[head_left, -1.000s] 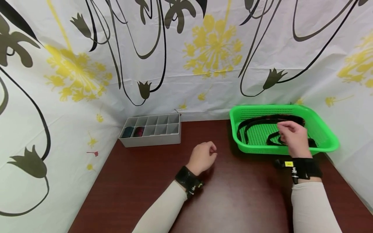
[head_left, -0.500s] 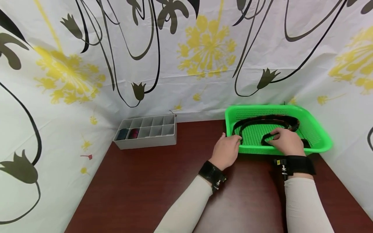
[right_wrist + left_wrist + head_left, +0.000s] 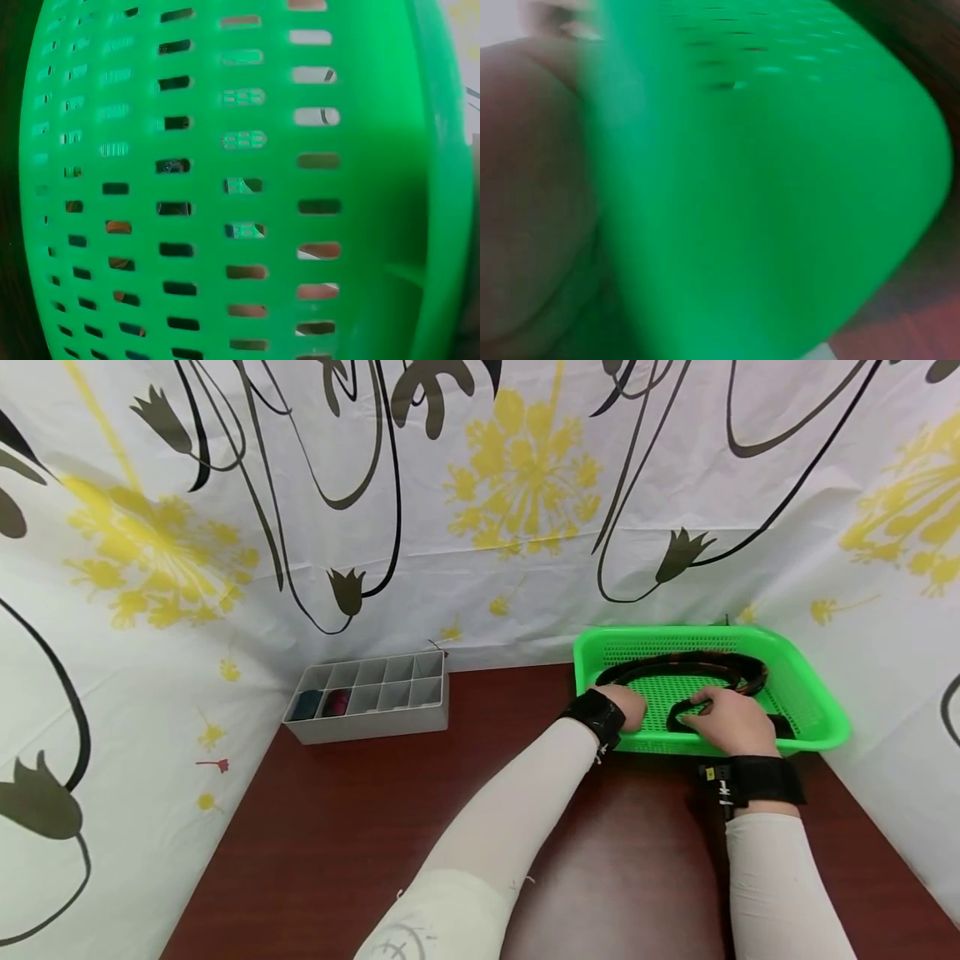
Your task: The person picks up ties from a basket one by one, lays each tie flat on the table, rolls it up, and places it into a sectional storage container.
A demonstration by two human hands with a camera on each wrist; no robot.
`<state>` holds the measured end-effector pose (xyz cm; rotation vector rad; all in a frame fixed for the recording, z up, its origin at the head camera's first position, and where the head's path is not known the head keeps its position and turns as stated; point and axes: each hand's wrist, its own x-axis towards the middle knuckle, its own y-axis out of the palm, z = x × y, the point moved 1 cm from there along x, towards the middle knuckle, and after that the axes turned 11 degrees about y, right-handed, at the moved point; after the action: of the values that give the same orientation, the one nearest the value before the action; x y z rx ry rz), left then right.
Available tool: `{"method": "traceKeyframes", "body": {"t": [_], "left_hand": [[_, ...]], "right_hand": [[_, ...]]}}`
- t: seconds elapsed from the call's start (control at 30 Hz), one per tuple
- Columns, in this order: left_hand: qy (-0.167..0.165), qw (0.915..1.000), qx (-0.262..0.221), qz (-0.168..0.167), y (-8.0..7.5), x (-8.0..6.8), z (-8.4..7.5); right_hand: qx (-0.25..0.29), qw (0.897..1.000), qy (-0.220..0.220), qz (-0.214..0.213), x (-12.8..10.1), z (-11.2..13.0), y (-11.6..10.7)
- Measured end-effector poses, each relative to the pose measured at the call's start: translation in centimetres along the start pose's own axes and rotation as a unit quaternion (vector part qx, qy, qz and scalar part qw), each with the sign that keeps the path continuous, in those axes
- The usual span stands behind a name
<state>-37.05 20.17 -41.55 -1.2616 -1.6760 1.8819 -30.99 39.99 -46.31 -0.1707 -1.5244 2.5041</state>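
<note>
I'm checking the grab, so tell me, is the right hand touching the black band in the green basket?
Touching. In the head view the right hand lies on the small black band inside the green basket, fingers curled over its loop, no gap visible.

A green plastic basket wall with rows of small rectangular slots fills the view, very close; its smooth solid rim runs down the right side.

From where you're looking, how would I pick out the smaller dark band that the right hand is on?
Find the green basket at the table's far right. Inside it, the right hand rests on a small black band near the front wall. The larger dark band beside it arcs wide along the back, while this one is a short, tight loop.
</note>
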Motion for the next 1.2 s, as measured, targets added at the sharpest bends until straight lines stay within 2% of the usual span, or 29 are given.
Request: {"method": "traceKeyframes", "body": {"t": [0.07, 0.13, 0.2, 0.27, 0.37, 0.43, 0.53, 0.6, 0.67, 0.77, 0.9, 1.0, 1.1, 1.2], "left_hand": [[-0.011, 0.9998, 0.003, 0.015, 0.2, 0.8, 0.1], [-0.021, 0.9998, 0.007, -0.004, 0.8, 1.7, 0.5], [-0.014, 0.9983, 0.010, -0.057, 1.6, 2.6, 1.0], [-0.008, 0.9923, 0.013, -0.123, 2.4, 3.0, 1.5], [0.008, 0.9779, 0.015, -0.208, 3.0, 3.0, 2.0], [0.012, 0.9711, 0.009, -0.238, 3.0, 2.8, 2.3], [-0.004, 0.9561, -0.053, -0.288, 3.0, 2.1, 2.9], [-0.027, 0.9387, -0.111, -0.325, 3.1, 1.4, 3.2], [-0.051, 0.9159, -0.163, -0.364, 3.2, 0.5, 3.4], [-0.077, 0.8954, -0.236, -0.370, 3.2, -1.4, 3.9], [-0.087, 0.8795, -0.313, -0.348, 3.0, -4.3, 5.0], [-0.070, 0.8782, -0.325, -0.344, 3.5, -6.4, 6.2], [-0.045, 0.8778, -0.331, -0.343, 4.7, -8.4, 7.7], [-0.029, 0.8692, -0.360, -0.338, 6.2, -10.3, 9.4]], "right_hand": [[0.000, 1.000, 0.001, -0.003, 0.0, 0.1, 0.0], [0.000, 1.000, 0.005, -0.001, 0.0, 0.1, 0.0], [-0.001, 1.000, 0.009, 0.001, 0.0, 0.1, -0.1], [-0.001, 1.000, 0.013, 0.001, -0.2, 0.2, 0.0], [-0.001, 1.000, 0.014, -0.004, -0.2, 0.3, 0.1], [0.001, 1.000, 0.014, -0.007, -0.1, 0.4, 0.1], [0.002, 1.000, 0.013, -0.010, 0.0, 0.5, 0.0], [0.002, 1.000, 0.013, -0.011, 0.0, 0.4, 0.0], [0.001, 1.000, 0.015, -0.012, -0.1, 0.3, 0.1], [-0.002, 1.000, 0.018, -0.005, -0.3, 0.2, 0.2], [-0.003, 1.000, 0.021, -0.003, -0.5, 0.3, 0.2], [-0.005, 1.000, 0.028, -0.014, -0.7, 0.3, 0.2], [-0.004, 0.999, 0.040, -0.019, -0.8, 0.3, 0.1], [-0.004, 0.998, 0.051, -0.022, -0.9, 0.3, -0.2]]}}
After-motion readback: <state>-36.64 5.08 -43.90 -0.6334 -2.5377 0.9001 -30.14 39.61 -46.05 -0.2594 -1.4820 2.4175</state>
